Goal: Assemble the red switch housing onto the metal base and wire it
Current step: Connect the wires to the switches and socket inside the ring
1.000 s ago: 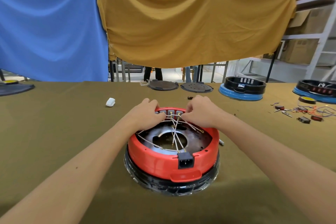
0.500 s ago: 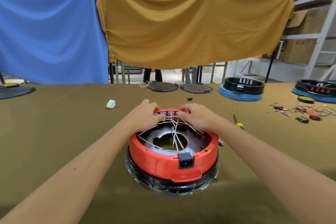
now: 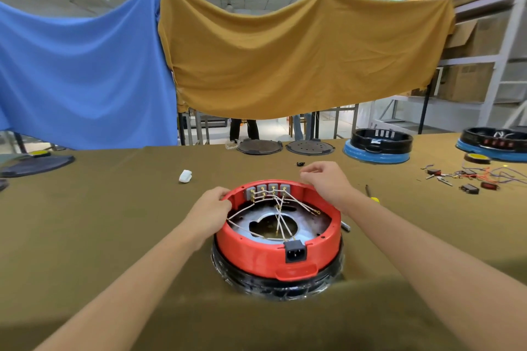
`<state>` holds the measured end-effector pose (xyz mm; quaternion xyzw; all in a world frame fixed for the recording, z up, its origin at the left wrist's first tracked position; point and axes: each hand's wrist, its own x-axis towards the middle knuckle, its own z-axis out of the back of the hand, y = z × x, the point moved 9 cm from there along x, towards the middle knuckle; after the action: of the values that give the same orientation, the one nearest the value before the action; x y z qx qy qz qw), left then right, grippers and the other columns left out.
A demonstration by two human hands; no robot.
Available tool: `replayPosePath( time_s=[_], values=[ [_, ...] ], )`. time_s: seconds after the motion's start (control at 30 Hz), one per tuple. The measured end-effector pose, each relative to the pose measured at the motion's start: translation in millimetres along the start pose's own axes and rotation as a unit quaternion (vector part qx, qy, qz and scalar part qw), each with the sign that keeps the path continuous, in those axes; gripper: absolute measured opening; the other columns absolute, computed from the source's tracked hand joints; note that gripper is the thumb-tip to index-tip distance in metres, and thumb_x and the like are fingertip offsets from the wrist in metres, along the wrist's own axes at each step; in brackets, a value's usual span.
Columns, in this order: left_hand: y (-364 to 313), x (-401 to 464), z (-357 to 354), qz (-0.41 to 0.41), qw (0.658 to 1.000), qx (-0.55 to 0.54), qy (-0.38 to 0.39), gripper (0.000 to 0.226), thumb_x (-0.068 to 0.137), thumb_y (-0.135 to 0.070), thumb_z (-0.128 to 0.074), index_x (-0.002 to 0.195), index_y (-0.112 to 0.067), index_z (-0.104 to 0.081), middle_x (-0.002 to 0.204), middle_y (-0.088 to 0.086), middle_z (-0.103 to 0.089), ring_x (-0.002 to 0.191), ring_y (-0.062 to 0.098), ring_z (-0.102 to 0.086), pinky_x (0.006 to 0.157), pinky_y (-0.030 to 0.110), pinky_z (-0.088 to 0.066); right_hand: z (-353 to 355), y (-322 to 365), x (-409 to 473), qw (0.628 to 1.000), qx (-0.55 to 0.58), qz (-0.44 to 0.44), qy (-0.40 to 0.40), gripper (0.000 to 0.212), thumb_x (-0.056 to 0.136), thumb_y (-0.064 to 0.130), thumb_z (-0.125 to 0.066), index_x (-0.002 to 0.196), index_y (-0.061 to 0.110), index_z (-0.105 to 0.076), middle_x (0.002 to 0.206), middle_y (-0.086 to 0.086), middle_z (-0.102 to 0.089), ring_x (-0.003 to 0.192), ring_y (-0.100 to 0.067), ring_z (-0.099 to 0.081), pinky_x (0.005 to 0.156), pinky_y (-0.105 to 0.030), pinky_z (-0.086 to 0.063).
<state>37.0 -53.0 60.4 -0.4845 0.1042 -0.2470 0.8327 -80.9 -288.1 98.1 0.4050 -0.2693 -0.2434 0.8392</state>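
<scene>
Your left hand (image 3: 209, 209) grips the red housing's (image 3: 256, 253) left rim; your right hand (image 3: 328, 182) hovers over its far rim, fingers loosely curled, holding nothing

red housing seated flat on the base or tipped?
Tipped: the round red plastic housing sits higher on its left, where the left hand grips its rim.

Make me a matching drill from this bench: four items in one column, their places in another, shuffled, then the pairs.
1. white wires
2. black power socket
3. left hand
4. white plastic piece

A. on the cloth, beyond the housing to the left
B. gripping the rim of the red housing
C. crossing inside the housing
D. on the housing's near wall

Pairs: 1-C, 2-D, 3-B, 4-A
</scene>
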Motion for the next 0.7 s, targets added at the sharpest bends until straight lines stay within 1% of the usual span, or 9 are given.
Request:
replayPosePath(
  time_s=[0.07, 0.13, 0.27, 0.33, 0.4, 0.47, 0.57, 0.63, 0.7],
  values=[
    [-2, -1, 1, -0.001, 1.000, -0.012, -0.020, 0.038, 0.091, 0.000, -0.040, 0.116, -0.019, -0.061, 0.118, 0.001, -0.065, 0.099, 0.020, -0.062, 0.084, 0.036, -0.052, 11, -9, -11, 0.997, 0.056, -0.038, -0.021, 0.008, 0.093, 0.017, -0.062, 0.098, 0.019, -0.068, 0.108, -0.003, -0.068, 0.101, -0.020, -0.064, 0.089, -0.039, -0.053],
    [1, -1, 5, 0.004, 0.999, -0.017, -0.049, 0.038, 0.092, 0.000, -0.040, 0.119, -0.019, -0.059, 0.124, 0.003, -0.063, 0.112, 0.024, -0.059, 0.100, 0.043, -0.048, 16, -19, -26, 0.995, 0.074, -0.070, -0.018, 0.003, 0.093, 0.021, -0.062, 0.096, 0.021, -0.062, 0.105, -0.003, -0.067, 0.095, -0.016, -0.063, 0.081, -0.035, -0.053],
    [9, -4, 17, 0.041, 0.989, 0.000, -0.144, 0.044, 0.095, -0.004, -0.038, 0.135, -0.013, -0.052, 0.137, 0.010, -0.056, 0.121, 0.033, -0.054, 0.104, 0.046, -0.043, 14, -22, -57, 0.989, 0.094, -0.112, 0.015, 0.031, 0.093, 0.043, -0.060, 0.106, 0.016, -0.053, 0.104, 0.007, -0.056, 0.091, -0.008, -0.052, 0.084, -0.035, -0.048],
    [9, -8, 16, 0.060, 0.983, 0.029, -0.173, 0.045, 0.097, -0.009, -0.037, 0.142, -0.011, -0.044, 0.141, 0.016, -0.050, 0.124, 0.040, -0.049, 0.103, 0.048, -0.041, -1, -13, -67, 0.986, 0.122, -0.106, 0.045, 0.045, 0.093, 0.052, -0.058, 0.122, 0.019, -0.047, 0.111, 0.008, -0.053, 0.100, -0.011, -0.053, 0.093, -0.038, -0.047],
    [7, -15, 7, 0.067, 0.983, 0.050, -0.166, 0.048, 0.098, -0.015, -0.039, 0.146, -0.009, -0.037, 0.144, 0.018, -0.044, 0.128, 0.042, -0.043, 0.105, 0.046, -0.038, -18, -6, -70, 0.991, 0.086, -0.088, 0.050, 0.055, 0.091, 0.055, -0.058, 0.133, 0.022, -0.044, 0.126, 0.001, -0.047, 0.117, -0.020, -0.051, 0.105, -0.045, -0.043],
    [9, -22, 0, 0.068, 0.985, 0.057, -0.147, 0.051, 0.097, -0.023, -0.045, 0.146, -0.010, -0.035, 0.145, 0.016, -0.038, 0.131, 0.040, -0.038, 0.105, 0.043, -0.033, -27, -5, -67, 0.997, 0.031, -0.072, 0.019, 0.053, 0.092, 0.045, -0.058, 0.138, 0.022, -0.044, 0.132, -0.004, -0.041, 0.125, -0.026, -0.046, 0.108, -0.048, -0.040],
    [17, -23, 8, 0.078, 0.988, 0.027, -0.130, 0.056, 0.095, -0.037, -0.049, 0.146, -0.016, -0.037, 0.142, 0.013, -0.034, 0.134, 0.035, -0.035, 0.106, 0.043, -0.032, -31, -7, -61, 0.996, 0.064, -0.057, -0.011, 0.045, 0.093, 0.018, -0.057, 0.137, 0.020, -0.047, 0.133, -0.005, -0.047, 0.123, -0.026, -0.050, 0.106, -0.046, -0.043],
    [26, -16, 18, 0.102, 0.986, -0.031, -0.128, 0.063, 0.095, -0.046, -0.050, 0.150, -0.021, -0.034, 0.147, 0.013, -0.030, 0.138, 0.035, -0.034, 0.109, 0.044, -0.032, -35, -8, -57, 0.994, 0.095, -0.046, -0.002, 0.050, 0.093, 0.011, -0.056, 0.141, 0.022, -0.045, 0.137, -0.003, -0.048, 0.121, -0.021, -0.051, 0.106, -0.040, -0.044],
    [32, -8, 21, 0.103, 0.984, -0.091, -0.114, 0.051, 0.097, -0.043, -0.050, 0.144, -0.024, -0.045, 0.148, 0.013, -0.036, 0.132, 0.034, -0.044, 0.111, 0.043, -0.035, -37, -7, -57, 0.993, 0.114, -0.035, 0.003, 0.061, 0.094, 0.011, -0.057, 0.150, 0.022, -0.035, 0.142, 0.002, -0.045, 0.125, -0.017, -0.048, 0.108, -0.037, -0.042]
  ],
)
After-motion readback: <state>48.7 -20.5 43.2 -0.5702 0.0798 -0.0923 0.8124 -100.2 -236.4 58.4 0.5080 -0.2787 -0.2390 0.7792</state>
